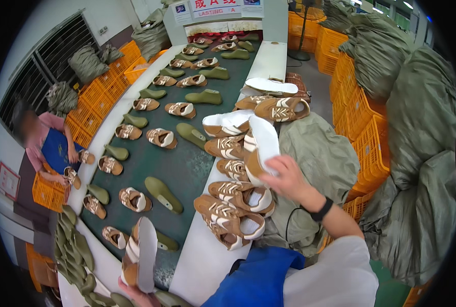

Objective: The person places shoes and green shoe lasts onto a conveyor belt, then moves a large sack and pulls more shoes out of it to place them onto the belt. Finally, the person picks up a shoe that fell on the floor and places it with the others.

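Low at the front, my left hand (135, 292) is closed on the lower end of a brown-and-white sneaker (141, 253), held on its side with its white sole to the right. My right hand (287, 180) grips the end of another brown sneaker (261, 146), tilted with its white sole facing up, over the shoe pile on the white ledge. Around it are laced brown sneakers (228, 220), some upright and others on their sides. The fingers of my left hand are mostly hidden.
A green conveyor belt (141, 174) carries rows of sneakers and green shoe lasts (164, 194). More lasts (72, 240) are heaped at the near left. Across the belt, a person (59, 143) handles shoes. Orange crates (366, 133) and grey-green sacks (422, 112) stand at right.
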Demonstrator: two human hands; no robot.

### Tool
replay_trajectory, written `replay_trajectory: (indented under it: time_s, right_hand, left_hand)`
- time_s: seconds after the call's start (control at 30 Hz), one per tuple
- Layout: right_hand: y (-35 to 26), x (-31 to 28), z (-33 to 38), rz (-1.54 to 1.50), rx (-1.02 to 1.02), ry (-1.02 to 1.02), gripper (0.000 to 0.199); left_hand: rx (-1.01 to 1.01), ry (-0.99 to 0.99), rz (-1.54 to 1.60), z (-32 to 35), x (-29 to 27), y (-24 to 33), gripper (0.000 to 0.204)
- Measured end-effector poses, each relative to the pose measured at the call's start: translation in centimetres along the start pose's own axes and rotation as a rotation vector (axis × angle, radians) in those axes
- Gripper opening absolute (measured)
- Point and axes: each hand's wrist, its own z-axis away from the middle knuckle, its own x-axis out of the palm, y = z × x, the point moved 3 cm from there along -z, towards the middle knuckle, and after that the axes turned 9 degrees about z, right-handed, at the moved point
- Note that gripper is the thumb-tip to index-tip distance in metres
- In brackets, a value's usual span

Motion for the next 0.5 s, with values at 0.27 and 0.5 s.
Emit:
replay_trajectory:
  time_s: [0.27, 0.5]
  right_hand:
    - [-10.7, -5.0, -0.6, -0.586, 0.175, 0.306, 0.053]
    - [-23.7, -2.3, -3.5, -0.877, -0.018, 0.014, 0.045]
  left_hand:
    - [0.232, -0.353, -0.724, 4.8, 7.6, -1.2, 0.042]
    - [-0.296, -0.852, -0.353, 8.9, 7.3, -0.8, 0.031]
